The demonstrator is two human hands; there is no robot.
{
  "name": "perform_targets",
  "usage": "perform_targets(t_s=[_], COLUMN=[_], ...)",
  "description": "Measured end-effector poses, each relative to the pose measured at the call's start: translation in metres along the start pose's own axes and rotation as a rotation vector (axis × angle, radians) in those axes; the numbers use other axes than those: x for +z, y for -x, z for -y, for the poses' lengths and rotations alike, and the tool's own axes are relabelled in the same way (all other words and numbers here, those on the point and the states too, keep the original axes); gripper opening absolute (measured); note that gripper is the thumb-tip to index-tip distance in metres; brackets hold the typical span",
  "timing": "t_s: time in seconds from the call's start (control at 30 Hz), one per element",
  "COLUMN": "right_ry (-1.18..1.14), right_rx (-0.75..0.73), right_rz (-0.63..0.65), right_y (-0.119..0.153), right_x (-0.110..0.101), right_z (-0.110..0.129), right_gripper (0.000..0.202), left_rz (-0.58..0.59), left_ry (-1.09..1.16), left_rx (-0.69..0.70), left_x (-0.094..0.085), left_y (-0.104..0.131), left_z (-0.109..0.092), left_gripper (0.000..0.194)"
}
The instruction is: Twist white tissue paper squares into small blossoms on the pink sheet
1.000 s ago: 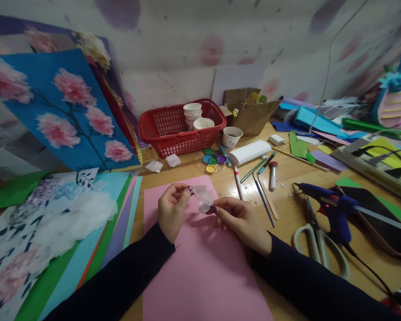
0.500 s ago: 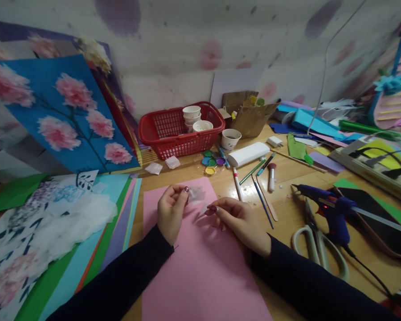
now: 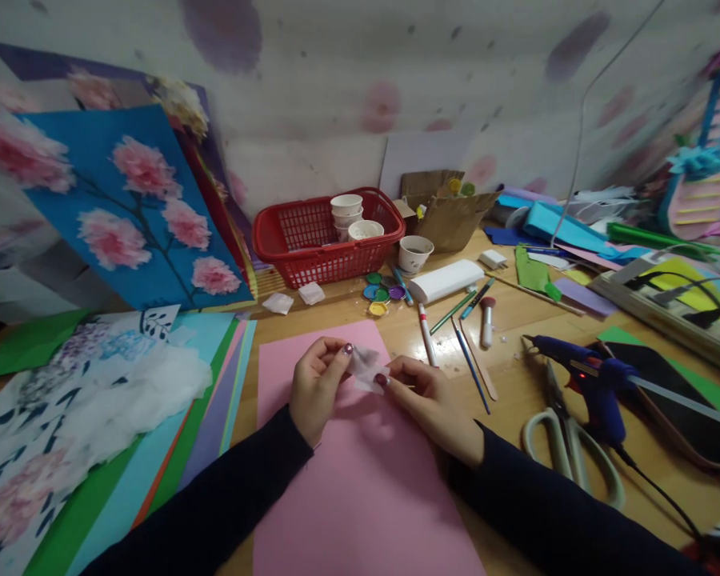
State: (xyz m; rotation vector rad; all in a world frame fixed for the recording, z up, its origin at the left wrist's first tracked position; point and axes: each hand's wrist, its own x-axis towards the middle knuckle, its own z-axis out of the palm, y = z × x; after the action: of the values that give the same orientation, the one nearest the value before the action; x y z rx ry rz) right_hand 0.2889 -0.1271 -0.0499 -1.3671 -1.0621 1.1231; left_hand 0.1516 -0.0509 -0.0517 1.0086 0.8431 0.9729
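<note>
Between my two hands, a small piece of thin white tissue paper (image 3: pixel 369 370) is held over a pink sheet of paper (image 3: pixel 360 488). My left hand (image 3: pixel 321 384) pinches its left side between thumb and fingers. With thumb and fingertips, my right hand (image 3: pixel 429 400) grips its right side. The tissue looks creased and partly see-through. Beyond the pink sheet, two small folded white tissue pieces (image 3: pixel 278 303) lie on the table.
A red basket (image 3: pixel 330 260) with paper cups stands at the back. Paint pots (image 3: pixel 378 308), brushes and a marker lie ahead. At right are scissors (image 3: pixel 567 456) and a glue gun (image 3: pixel 600 372) with its light on. Coloured sheets and a blue flower picture (image 3: pixel 150 264) are at left.
My hands have come closer together, and the tissue between them is now held by both. The camera view has shifted slightly.
</note>
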Motion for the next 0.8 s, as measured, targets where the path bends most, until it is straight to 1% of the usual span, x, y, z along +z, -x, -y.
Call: perform_targets(t_s=[0.1, 0.27, 0.33, 0.37, 0.43, 0.47, 0.53, 0.6, 0.63, 0.67, 0.73, 0.8], right_ry=[-0.036, -0.076, -0.105, -0.117, -0.138, -0.149, -0.181, -0.221, -0.236, -0.248, -0.267, -0.289], right_rx=[0.037, 0.086, 0.096, 0.099, 0.098, 0.096, 0.093, 0.094, 0.097, 0.097, 0.09, 0.092], right_rz=[-0.02, -0.064, -0.062, -0.059, -0.052, -0.05, -0.043, -0.04, -0.042, -0.042, -0.044, -0.04], right_y=[-0.001, -0.001, -0.002, -0.002, -0.003, -0.003, -0.003, -0.003, -0.002, -0.002, -0.002, -0.002], right_x=[0.0, 0.001, 0.002, 0.002, 0.002, 0.002, 0.002, 0.002, 0.001, 0.001, 0.0, -0.001], right_z=[-0.002, 0.0, 0.0, -0.001, 0.0, 0.0, 0.001, 0.002, 0.002, 0.001, 0.0, -0.001], right_gripper=[0.03, 0.033, 0.034, 0.035, 0.036, 0.036, 0.037, 0.036, 0.035, 0.034, 0.033, 0.031], left_rz=[-0.044, -0.187, -0.223, -0.229, -0.186, -0.128, 0.039, 0.19, 0.229, 0.239, 0.213, 0.197], left_ry=[0.069, 0.154, 0.146, 0.105, -0.053, -0.148, -0.307, -0.378, -0.386, -0.383, -0.351, -0.307], left_rx=[-0.001, 0.025, 0.054, 0.084, 0.168, 0.211, 0.271, 0.291, 0.294, 0.294, 0.281, 0.239], left_x=[-0.003, -0.008, -0.008, -0.007, -0.005, -0.004, -0.001, 0.0, 0.001, 0.001, 0.001, 0.001], left_y=[-0.005, -0.015, -0.015, -0.013, -0.008, -0.004, 0.004, 0.009, 0.011, 0.012, 0.012, 0.011], left_z=[0.002, 0.003, 0.002, 0.001, -0.001, -0.001, -0.002, -0.003, -0.003, -0.004, -0.004, -0.005], left_gripper=[0.025, 0.027, 0.026, 0.024, 0.02, 0.017, 0.012, 0.013, 0.015, 0.018, 0.022, 0.029])
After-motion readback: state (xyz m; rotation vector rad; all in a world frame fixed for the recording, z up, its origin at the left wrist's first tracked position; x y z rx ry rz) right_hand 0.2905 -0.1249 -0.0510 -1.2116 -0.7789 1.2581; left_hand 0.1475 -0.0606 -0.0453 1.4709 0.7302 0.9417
